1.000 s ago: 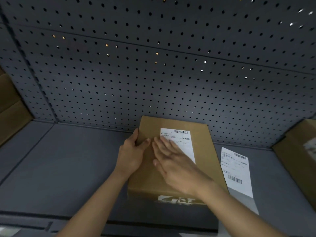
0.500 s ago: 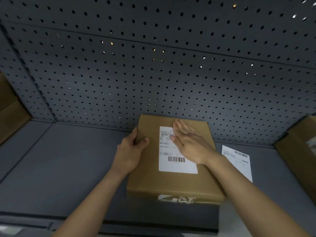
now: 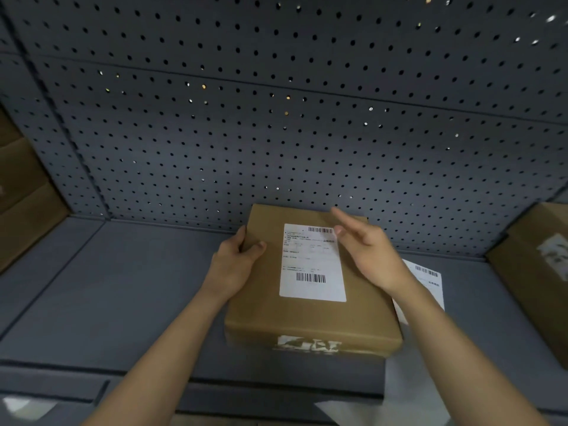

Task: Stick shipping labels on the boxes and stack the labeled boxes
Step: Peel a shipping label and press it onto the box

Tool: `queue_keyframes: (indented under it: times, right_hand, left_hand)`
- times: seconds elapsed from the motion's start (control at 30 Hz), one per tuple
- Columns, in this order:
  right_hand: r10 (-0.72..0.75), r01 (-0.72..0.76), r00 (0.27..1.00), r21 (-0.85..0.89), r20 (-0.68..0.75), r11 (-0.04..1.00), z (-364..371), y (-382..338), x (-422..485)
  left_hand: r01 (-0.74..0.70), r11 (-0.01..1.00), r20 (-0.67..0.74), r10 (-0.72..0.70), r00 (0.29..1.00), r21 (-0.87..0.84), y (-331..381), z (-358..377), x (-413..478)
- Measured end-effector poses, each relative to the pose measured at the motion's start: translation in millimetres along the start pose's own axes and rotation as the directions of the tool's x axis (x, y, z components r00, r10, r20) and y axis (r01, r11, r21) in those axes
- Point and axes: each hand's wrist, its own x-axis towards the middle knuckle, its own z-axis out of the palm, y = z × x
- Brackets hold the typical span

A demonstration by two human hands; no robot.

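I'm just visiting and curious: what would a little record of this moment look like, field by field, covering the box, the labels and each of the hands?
Setting: grey shelf with a perforated back panel
Main box: brown cardboard box, lying flat
Label on box: white shipping label on its top, barcodes visible
Left hand: grips the box's left edge
Right hand: open, over the label's upper right corner; contact unclear
Spare label: label sheet on the shelf, right of the box
Other boxes: one at far right, cardboard at far left

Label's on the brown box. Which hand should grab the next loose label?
Right. The right hand is free above the brown cardboard box, beside the loose white label; the left hand grips the box's left edge.
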Motion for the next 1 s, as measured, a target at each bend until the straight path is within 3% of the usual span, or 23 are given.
queue_keyframes:
  times: [0.13, 0.27, 0.47, 0.8, 1.0]
  right_hand:
    - [0.008, -0.017, 0.992, -0.074, -0.126, 0.997, -19, 17, -30]
    - [0.12, -0.119, 0.976, 0.017, -0.181, 0.993, -24, 35, -55]
    - [0.304, -0.269, 0.949, 0.289, -0.081, 0.919, -9, 59, -73]
    - [0.361, -0.308, 0.932, 0.455, -0.033, 0.836, 11, 46, -98]
    - [0.319, -0.197, 0.928, 0.476, -0.192, 0.857, 15, 5, -141]
  left_hand:
    - [0.056, 0.998, 0.013, -0.056, 0.998, -0.042, 9, 2, -9]
    - [0.032, 0.998, -0.006, -0.033, 0.999, -0.047, 8, 5, -29]
    - [0.033, 0.996, -0.07, -0.039, 0.997, -0.085, -3, 8, -63]
    - [0.008, 0.984, -0.095, -0.025, 0.995, -0.178, -6, 6, -106]
    - [-0.109, 0.978, -0.112, 0.09, 0.99, -0.178, -1, -6, -135]
